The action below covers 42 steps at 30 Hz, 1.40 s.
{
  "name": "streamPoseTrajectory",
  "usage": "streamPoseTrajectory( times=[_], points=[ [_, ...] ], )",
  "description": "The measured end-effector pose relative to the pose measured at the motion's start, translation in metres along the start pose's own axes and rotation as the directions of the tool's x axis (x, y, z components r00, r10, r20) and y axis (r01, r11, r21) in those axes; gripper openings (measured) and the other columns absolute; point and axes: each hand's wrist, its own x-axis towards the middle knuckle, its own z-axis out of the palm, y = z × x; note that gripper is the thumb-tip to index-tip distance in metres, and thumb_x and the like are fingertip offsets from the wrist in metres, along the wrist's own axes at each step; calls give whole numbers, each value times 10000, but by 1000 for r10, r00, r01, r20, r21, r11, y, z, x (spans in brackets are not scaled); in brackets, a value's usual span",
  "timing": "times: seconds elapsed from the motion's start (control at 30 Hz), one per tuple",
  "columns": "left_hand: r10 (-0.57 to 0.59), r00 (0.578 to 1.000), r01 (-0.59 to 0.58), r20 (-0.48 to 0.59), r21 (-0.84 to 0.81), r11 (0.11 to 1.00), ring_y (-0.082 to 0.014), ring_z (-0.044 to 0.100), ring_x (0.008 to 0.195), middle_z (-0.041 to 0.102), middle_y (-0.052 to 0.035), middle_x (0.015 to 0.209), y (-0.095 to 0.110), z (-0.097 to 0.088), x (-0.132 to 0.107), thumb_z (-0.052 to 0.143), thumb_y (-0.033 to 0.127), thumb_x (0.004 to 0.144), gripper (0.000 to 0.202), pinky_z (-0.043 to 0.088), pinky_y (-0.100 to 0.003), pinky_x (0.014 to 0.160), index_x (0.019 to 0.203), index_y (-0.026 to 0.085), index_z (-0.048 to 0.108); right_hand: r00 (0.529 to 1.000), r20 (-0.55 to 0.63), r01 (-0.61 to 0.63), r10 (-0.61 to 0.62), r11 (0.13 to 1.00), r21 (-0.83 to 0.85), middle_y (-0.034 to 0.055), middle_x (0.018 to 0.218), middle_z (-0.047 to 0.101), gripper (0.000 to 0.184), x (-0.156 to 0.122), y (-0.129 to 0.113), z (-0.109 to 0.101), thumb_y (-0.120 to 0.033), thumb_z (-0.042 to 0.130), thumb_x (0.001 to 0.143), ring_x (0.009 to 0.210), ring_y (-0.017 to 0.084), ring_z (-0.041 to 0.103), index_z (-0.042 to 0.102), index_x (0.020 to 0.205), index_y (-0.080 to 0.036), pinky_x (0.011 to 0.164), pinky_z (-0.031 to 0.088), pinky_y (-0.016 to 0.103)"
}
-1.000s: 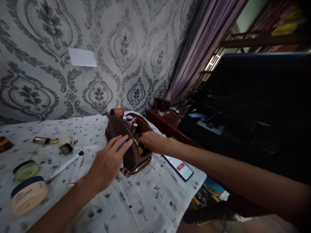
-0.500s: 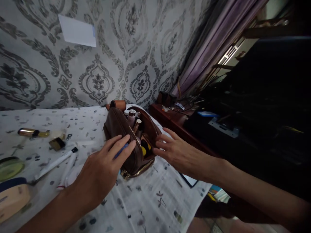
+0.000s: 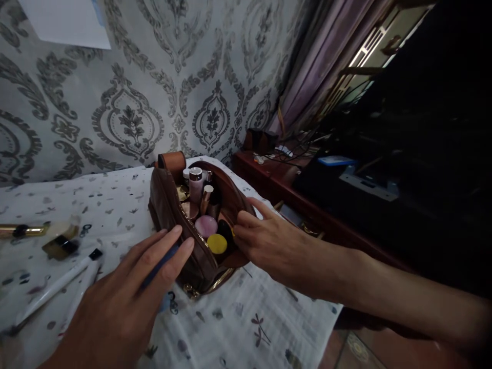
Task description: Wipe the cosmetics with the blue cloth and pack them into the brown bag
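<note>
The brown pouch (image 3: 169, 205) sits on the cloth-covered surface (image 3: 238, 328), its mouth kept wide by the left hand (image 3: 126, 297) bracing the near wall with almost flat fingers pinning a slim blue stick (image 3: 159, 264), and by the right hand (image 3: 269, 246), whose fingers now curl onto the far rim instead of hovering spread beside it.

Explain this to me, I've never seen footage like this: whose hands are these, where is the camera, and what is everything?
No machine: these are a person's bare hands, filmed by one head-worn camera looking down. The left hand rests against an open brown pouch, a slim blue item under its fingers. The right hand grips the pouch's opposite rim. Small bottles stand inside. The pouch sits on a patterned cloth, with a white tube and gold tube at left.
</note>
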Motion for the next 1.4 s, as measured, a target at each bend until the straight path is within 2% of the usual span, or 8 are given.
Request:
streamPoseTrajectory(
  times=[0.23,0.4,0.5,0.63,0.87,1.07,1.2,1.4],
  points=[
    [-10,998,11,55,-4,1000,-224,540,1284,481,-60,1490,5,-7,9,358,51,892,619,590,-295,875,1481,238,393,1000,1,4,-4,1000,6,89,863,607,108,-4,-3,-15,-139,663,721,925,271,445,702,804,-196,994,299,509],
    [-50,997,50,65,3,999,-215,527,1302,469,-70,1499,14,-11,11,352,59,905,595,576,-288,890,1476,225,389,1000,-15,25,-24,997,69,118,1011,599,275,6,-1,-23,-135,601,800,976,257,461,692,1056,-178,947,348,459],
    [-94,992,92,79,26,995,-218,550,1281,476,-82,1494,21,-13,6,347,69,913,594,585,-286,851,1483,235,371,997,14,80,-81,994,78,145,1210,571,326,17,0,-22,-203,662,776,1162,304,446,704,1099,-192,1007,326,480],
    [-145,985,141,95,55,989,-230,582,1248,494,-88,1478,26,-17,-13,352,94,929,541,595,-287,795,1434,270,435,989,-1,150,-150,989,-17,174,1437,470,311,30,-2,-11,-268,700,770,1358,369,338,731,1059,-158,1100,236,539],
    [-246,963,246,106,13,969,-217,640,1165,518,-96,1454,26,-16,-65,353,181,973,444,588,-247,722,1373,304,504,994,-26,103,-105,992,-75,166,1268,623,198,37,-7,-2,-232,638,838,1307,339,451,745,977,-140,1087,294,534],
    [-293,945,291,143,34,956,-210,683,1067,608,-102,1319,24,-30,-104,377,161,956,402,582,-248,686,1304,270,547,991,-87,101,-105,994,-52,194,1286,619,204,39,-8,0,-237,717,769,1295,349,465,753,932,-120,1080,294,526],
    [-400,904,400,150,31,916,-193,685,1022,636,-101,1215,25,-42,-131,340,156,968,393,577,-254,734,1275,238,572,986,-136,97,-101,995,-36,183,1286,616,251,35,-7,10,-262,753,741,1311,343,438,750,963,-145,1062,316,494],
    [-595,787,609,166,-46,792,-192,665,983,637,-85,1120,23,-53,-152,339,239,996,369,567,-286,778,1291,221,560,960,-280,-34,10,996,-79,207,1336,581,415,17,-10,12,-204,708,746,1309,382,439,684,1152,-121,1064,346,543]
  ],
)
